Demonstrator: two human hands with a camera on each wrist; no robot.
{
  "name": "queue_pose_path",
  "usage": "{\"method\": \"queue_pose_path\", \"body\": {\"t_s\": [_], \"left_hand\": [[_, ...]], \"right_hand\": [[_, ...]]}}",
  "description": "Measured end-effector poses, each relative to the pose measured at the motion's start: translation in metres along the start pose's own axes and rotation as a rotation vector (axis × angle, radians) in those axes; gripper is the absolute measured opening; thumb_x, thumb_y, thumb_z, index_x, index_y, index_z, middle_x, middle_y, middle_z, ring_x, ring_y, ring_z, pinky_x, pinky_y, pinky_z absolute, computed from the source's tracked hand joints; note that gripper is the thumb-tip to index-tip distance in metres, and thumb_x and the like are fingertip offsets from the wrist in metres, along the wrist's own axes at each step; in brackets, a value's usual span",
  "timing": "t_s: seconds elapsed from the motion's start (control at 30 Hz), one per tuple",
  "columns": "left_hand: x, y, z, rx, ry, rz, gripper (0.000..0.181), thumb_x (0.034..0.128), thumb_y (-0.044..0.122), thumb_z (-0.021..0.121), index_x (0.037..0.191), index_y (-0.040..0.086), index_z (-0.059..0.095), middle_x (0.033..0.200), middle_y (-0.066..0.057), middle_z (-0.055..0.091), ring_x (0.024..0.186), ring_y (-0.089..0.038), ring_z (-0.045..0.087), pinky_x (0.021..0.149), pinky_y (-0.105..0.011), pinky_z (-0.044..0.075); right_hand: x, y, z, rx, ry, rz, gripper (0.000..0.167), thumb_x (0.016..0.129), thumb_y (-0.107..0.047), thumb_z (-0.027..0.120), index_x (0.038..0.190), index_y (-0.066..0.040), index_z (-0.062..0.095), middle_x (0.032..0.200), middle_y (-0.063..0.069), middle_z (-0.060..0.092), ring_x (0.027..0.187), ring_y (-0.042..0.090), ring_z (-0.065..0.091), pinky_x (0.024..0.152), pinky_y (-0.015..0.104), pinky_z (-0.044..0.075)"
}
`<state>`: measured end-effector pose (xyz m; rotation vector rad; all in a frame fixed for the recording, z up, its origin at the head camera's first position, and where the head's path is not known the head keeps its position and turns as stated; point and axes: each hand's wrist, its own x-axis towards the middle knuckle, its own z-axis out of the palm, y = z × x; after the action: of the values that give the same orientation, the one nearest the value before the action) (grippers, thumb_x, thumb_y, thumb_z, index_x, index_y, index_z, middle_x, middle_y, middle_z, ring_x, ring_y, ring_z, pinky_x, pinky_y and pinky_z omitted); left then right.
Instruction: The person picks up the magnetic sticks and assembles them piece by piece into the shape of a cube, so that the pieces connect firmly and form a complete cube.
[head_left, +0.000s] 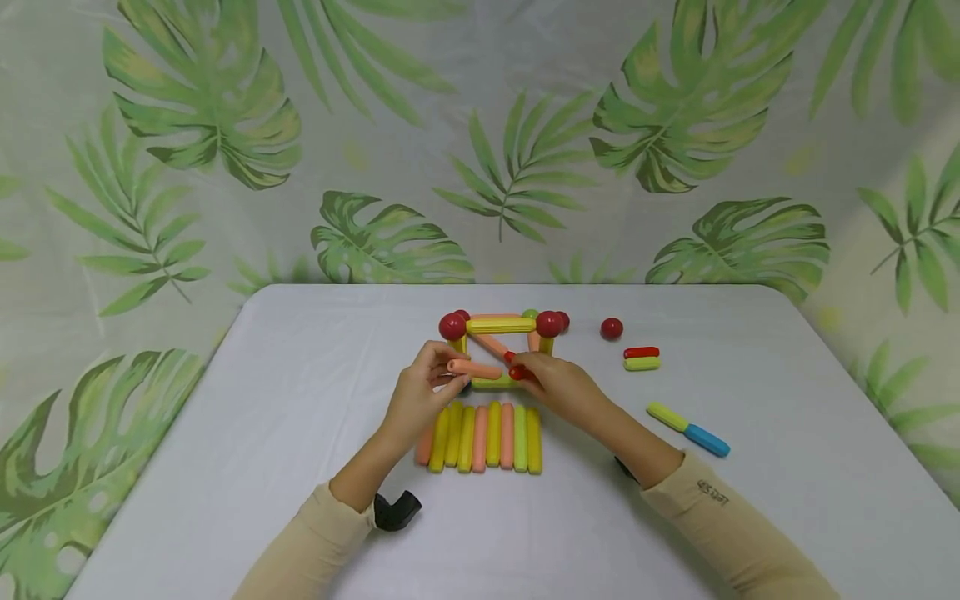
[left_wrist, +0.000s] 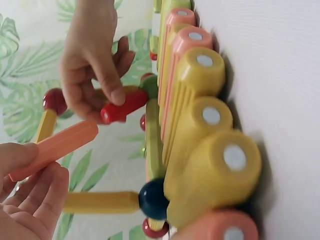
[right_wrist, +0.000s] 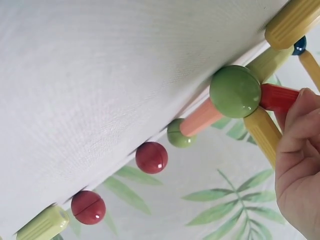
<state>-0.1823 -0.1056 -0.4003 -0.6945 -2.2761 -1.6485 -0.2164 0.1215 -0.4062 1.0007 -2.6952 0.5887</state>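
My left hand (head_left: 426, 392) pinches a salmon-pink magnetic stick (left_wrist: 60, 150) between thumb and fingers, in front of a box-like frame of sticks and balls. The fingers of my right hand (head_left: 561, 385) pinch a short red stick (left_wrist: 125, 106). In the right wrist view that red stick meets a green ball (right_wrist: 235, 92) at a lower corner of the frame. A yellow stick (head_left: 501, 326) joins two red balls along the frame's top front. At the lower left corner sits a dark blue ball (left_wrist: 154, 199), with an upright yellow stick (left_wrist: 102, 202) on it.
A row of several yellow, pink and green sticks (head_left: 480, 437) lies before the frame. To the right are a loose red ball (head_left: 612, 328), short red (head_left: 641, 352) and green (head_left: 642, 364) sticks, and a green stick (head_left: 667, 416) end to end with a blue stick (head_left: 707, 440).
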Motion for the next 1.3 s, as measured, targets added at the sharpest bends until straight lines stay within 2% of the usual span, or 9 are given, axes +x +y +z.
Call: {"method": "queue_pose_path", "body": {"t_s": [0.17, 0.3, 0.43, 0.53, 0.63, 0.73, 0.93, 1.13, 1.3], "left_hand": [[0.005, 0.000, 0.012, 0.014, -0.013, -0.010, 0.029, 0.0822, 0.002, 0.063, 0.105, 0.005, 0.045, 0.103, -0.008, 0.060, 0.095, -0.018, 0.060, 0.075, -0.025, 0.049], [0.006, 0.003, 0.013, 0.017, -0.005, -0.022, 0.028, 0.0829, 0.005, 0.063, 0.105, 0.006, 0.047, 0.102, -0.006, 0.060, 0.094, -0.015, 0.060, 0.076, -0.025, 0.049], [0.006, 0.024, 0.008, 0.013, 0.001, 0.025, 0.029, 0.0841, 0.000, 0.060, 0.110, 0.000, 0.048, 0.102, -0.012, 0.057, 0.095, -0.023, 0.059, 0.079, -0.032, 0.048], [0.007, 0.040, 0.003, 0.013, -0.026, 0.042, 0.034, 0.0865, -0.004, 0.055, 0.119, -0.004, 0.047, 0.104, -0.017, 0.052, 0.092, -0.029, 0.057, 0.077, -0.035, 0.049], [0.007, 0.042, 0.002, 0.032, -0.078, 0.009, 0.035, 0.0894, 0.000, 0.052, 0.124, -0.005, 0.045, 0.104, -0.016, 0.053, 0.085, -0.027, 0.057, 0.070, -0.032, 0.050], [0.007, 0.031, 0.004, 0.052, -0.108, -0.038, 0.028, 0.0888, 0.006, 0.056, 0.116, -0.001, 0.052, 0.097, -0.010, 0.058, 0.078, -0.023, 0.056, 0.064, -0.028, 0.049], [0.008, -0.002, 0.010, 0.065, -0.092, -0.091, 0.021, 0.0850, 0.020, 0.063, 0.103, 0.011, 0.063, 0.095, 0.001, 0.062, 0.075, -0.018, 0.054, 0.061, -0.024, 0.047], [0.012, -0.009, 0.020, 0.120, -0.095, -0.100, 0.016, 0.0819, 0.017, 0.067, 0.096, 0.011, 0.064, 0.089, 0.003, 0.063, 0.070, -0.013, 0.055, 0.058, -0.024, 0.048], [0.016, -0.011, 0.027, 0.200, -0.064, -0.056, 0.017, 0.0776, 0.013, 0.071, 0.093, 0.009, 0.065, 0.089, 0.001, 0.060, 0.073, -0.011, 0.052, 0.061, -0.021, 0.048]], "right_hand": [[0.002, 0.000, 0.000, 0.045, -0.038, 0.019, 0.027, 0.080, -0.010, 0.068, 0.106, -0.006, 0.060, 0.095, 0.004, 0.063, 0.083, 0.016, 0.059, 0.076, 0.030, 0.049], [0.003, 0.000, 0.000, 0.065, -0.046, 0.020, 0.026, 0.081, -0.010, 0.067, 0.106, -0.006, 0.061, 0.096, 0.003, 0.064, 0.085, 0.016, 0.059, 0.076, 0.029, 0.049], [0.004, -0.001, -0.001, 0.069, -0.046, 0.027, 0.024, 0.081, -0.010, 0.067, 0.104, -0.006, 0.061, 0.093, 0.003, 0.063, 0.081, 0.015, 0.058, 0.074, 0.028, 0.049], [0.004, -0.001, -0.002, 0.067, -0.050, 0.039, 0.023, 0.080, -0.010, 0.068, 0.102, -0.006, 0.061, 0.091, 0.003, 0.062, 0.078, 0.015, 0.057, 0.074, 0.028, 0.050], [0.004, -0.001, -0.002, 0.073, -0.050, 0.048, 0.023, 0.080, -0.010, 0.068, 0.102, -0.006, 0.061, 0.091, 0.002, 0.062, 0.078, 0.015, 0.056, 0.073, 0.028, 0.050], [0.003, 0.000, -0.002, 0.077, -0.047, 0.047, 0.023, 0.081, -0.009, 0.067, 0.102, -0.006, 0.061, 0.091, 0.002, 0.062, 0.078, 0.015, 0.056, 0.074, 0.028, 0.049], [0.003, 0.001, -0.001, 0.099, -0.049, 0.045, 0.023, 0.081, -0.009, 0.067, 0.103, -0.006, 0.060, 0.091, 0.002, 0.061, 0.078, 0.015, 0.055, 0.074, 0.028, 0.049], [0.003, 0.002, 0.000, 0.120, -0.046, 0.035, 0.021, 0.082, -0.008, 0.066, 0.102, -0.006, 0.061, 0.091, 0.002, 0.061, 0.079, 0.014, 0.054, 0.075, 0.027, 0.049], [0.003, 0.002, -0.001, 0.114, -0.044, 0.022, 0.023, 0.082, -0.008, 0.066, 0.104, -0.004, 0.061, 0.094, 0.003, 0.062, 0.082, 0.015, 0.056, 0.076, 0.027, 0.049]]}}
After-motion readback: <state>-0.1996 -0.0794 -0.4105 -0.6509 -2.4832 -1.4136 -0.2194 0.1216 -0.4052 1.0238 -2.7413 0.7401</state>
